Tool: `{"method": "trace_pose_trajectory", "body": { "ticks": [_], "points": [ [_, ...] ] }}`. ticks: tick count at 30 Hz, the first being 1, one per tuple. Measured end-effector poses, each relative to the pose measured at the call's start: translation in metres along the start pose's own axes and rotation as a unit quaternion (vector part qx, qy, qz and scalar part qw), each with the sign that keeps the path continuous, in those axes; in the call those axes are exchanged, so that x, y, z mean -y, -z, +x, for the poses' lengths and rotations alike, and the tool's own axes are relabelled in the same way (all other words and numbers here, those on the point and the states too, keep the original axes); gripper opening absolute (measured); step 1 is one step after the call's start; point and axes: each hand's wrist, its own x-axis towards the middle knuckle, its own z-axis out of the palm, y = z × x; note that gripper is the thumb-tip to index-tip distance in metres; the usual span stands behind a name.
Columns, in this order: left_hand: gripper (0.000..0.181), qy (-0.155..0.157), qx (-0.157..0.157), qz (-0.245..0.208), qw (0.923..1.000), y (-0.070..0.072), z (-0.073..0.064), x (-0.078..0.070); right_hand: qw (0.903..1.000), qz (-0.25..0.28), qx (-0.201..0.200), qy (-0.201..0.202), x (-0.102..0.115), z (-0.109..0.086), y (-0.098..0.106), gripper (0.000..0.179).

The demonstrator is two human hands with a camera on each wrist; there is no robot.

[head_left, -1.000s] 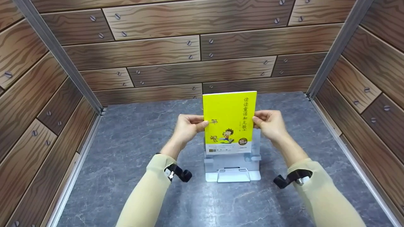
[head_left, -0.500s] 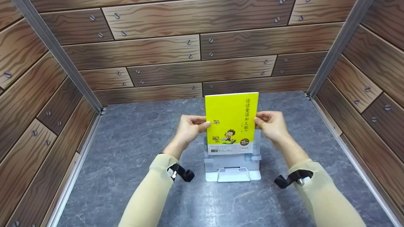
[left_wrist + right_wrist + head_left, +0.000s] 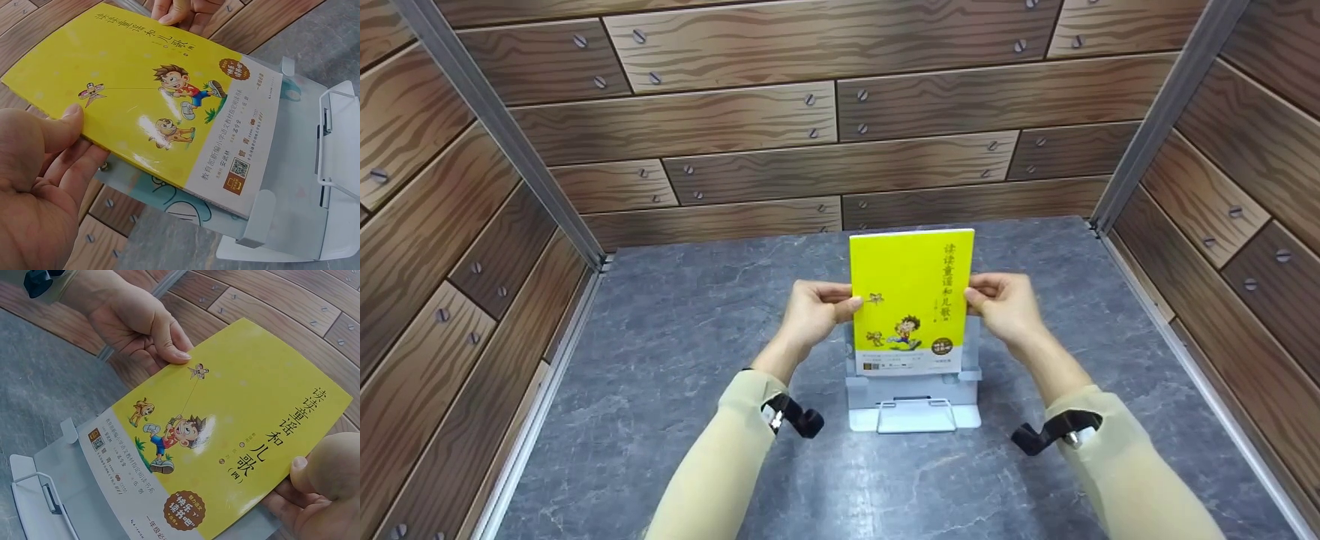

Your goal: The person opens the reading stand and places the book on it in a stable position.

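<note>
A yellow book [image 3: 911, 300] with a cartoon boy and a white band along its bottom stands upright, cover facing me. My left hand [image 3: 819, 311] pinches its left edge, thumb on the cover and fingers behind. On the opposite edge my right hand [image 3: 1005, 306] pinches it the same way. Behind and below the book is a pale blue-grey book stand [image 3: 911, 390], its upper part mostly hidden by the book. In the left wrist view, the book's lower corner lies close by a side tab [image 3: 259, 219] of the stand.
The stand's base has a white wire bracket [image 3: 915, 416] in front. It stands on a dark grey marbled tabletop [image 3: 697, 337]. Wood-patterned panels [image 3: 735, 112] rise at the back and on both sides, with metal posts in the corners.
Held in both hands, the book has shifted slightly right and then down, closer to the stand's tabs. The stand has stayed in place.
</note>
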Motion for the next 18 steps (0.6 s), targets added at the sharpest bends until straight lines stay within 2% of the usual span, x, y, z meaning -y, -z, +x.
{"method": "trace_pose_trajectory", "body": {
  "ticks": [6, 12, 18],
  "points": [
    [0.017, 0.009, -0.011, 0.009, 0.9999, -0.002, -0.002, 0.004, 0.9999, -0.007, 0.000, -0.011, -0.004, -0.002, -0.001, 0.022],
    [0.017, 0.003, -0.016, 0.033, 0.9993, -0.003, -0.003, 0.012, 0.9994, -0.020, -0.005, -0.027, -0.008, -0.005, -0.002, 0.024],
    [0.017, 0.001, -0.017, 0.034, 0.9993, -0.002, -0.004, 0.019, 0.9990, -0.034, -0.006, -0.027, -0.013, -0.006, -0.003, 0.024]
  ]
}}
